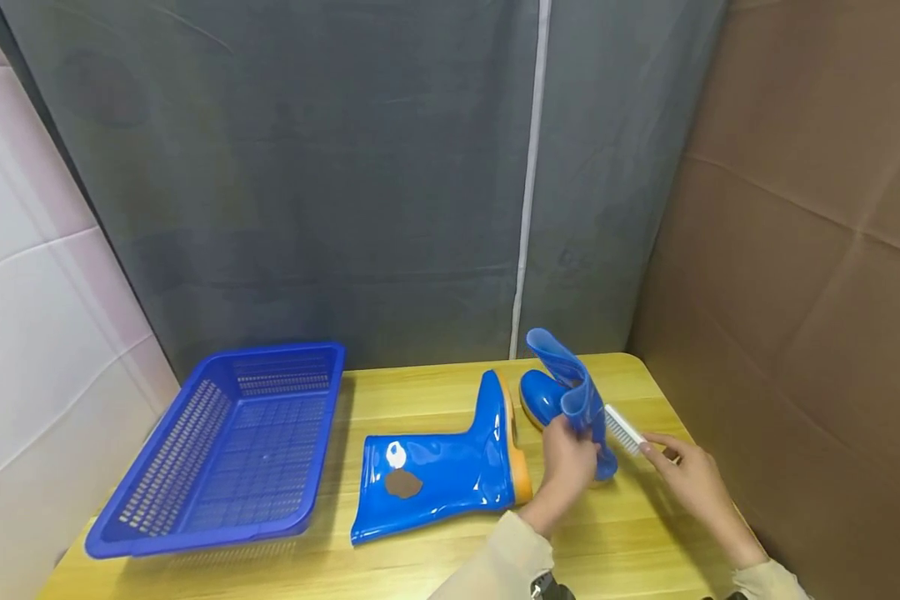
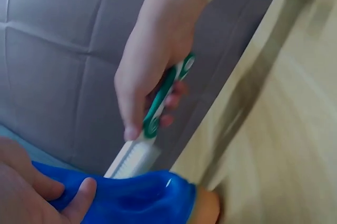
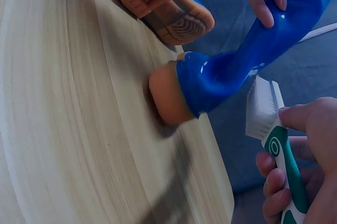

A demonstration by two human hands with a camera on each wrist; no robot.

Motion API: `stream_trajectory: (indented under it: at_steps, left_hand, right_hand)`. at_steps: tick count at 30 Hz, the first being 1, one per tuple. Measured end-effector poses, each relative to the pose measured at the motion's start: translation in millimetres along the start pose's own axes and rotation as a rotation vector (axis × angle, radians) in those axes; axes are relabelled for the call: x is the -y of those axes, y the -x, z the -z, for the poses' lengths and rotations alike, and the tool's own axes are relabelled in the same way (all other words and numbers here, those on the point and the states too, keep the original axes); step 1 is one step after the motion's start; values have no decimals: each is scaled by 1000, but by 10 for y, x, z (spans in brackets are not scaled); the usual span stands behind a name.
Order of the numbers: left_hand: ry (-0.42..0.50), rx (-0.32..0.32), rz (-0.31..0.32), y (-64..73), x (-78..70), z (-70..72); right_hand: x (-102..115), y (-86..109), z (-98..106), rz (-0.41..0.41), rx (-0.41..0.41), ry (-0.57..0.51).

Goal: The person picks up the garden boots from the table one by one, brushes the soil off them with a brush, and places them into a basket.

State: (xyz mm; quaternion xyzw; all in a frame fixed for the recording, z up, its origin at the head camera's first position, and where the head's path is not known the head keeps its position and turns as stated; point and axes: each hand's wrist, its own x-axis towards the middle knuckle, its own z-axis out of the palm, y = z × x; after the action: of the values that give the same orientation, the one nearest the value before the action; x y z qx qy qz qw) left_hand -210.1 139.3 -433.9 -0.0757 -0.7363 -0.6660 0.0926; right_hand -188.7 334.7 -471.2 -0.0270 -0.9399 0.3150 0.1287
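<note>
A blue rubber boot (image 1: 543, 398) stands on the table at the right, its shaft bent and its opening squeezed narrow. My left hand (image 1: 570, 458) grips the upper shaft, thumb and fingers pinching the rubber in the right wrist view. My right hand (image 1: 686, 477) holds a scrub brush (image 3: 287, 155) by its green and white handle. The brush's white bristles face the boot's shaft, close beside it. A second blue boot (image 1: 450, 471) lies on its side to the left, with a brown patch (image 1: 403, 483) on its shaft and its orange sole (image 3: 163, 8) toward the standing boot.
A blue plastic basket (image 1: 321, 467) with perforated sides stands at the left of the wooden table (image 1: 412, 400). Behind the table hangs a grey curtain (image 1: 330, 183). A brown panel (image 1: 795, 250) borders the right side, and a white one (image 1: 37, 333) the left.
</note>
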Motion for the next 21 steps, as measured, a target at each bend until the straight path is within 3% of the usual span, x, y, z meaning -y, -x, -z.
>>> stream_trajectory:
  at_steps: [7,11,15,21]
  left_hand:
    - [-115,189,76,-233,-154,248]
    - [-173,265,90,-310,-234,358]
    - [-262,327,52,-371,-302,476]
    - [-395,399,-76,-478,-329,627]
  right_hand:
    - [-17,-19,59,-21,-27,-3]
    - [-2,-44,102,-29,-65,9]
    - [24,-49,191,-92,-105,20]
    - [10,-11,319,-134,-190,33]
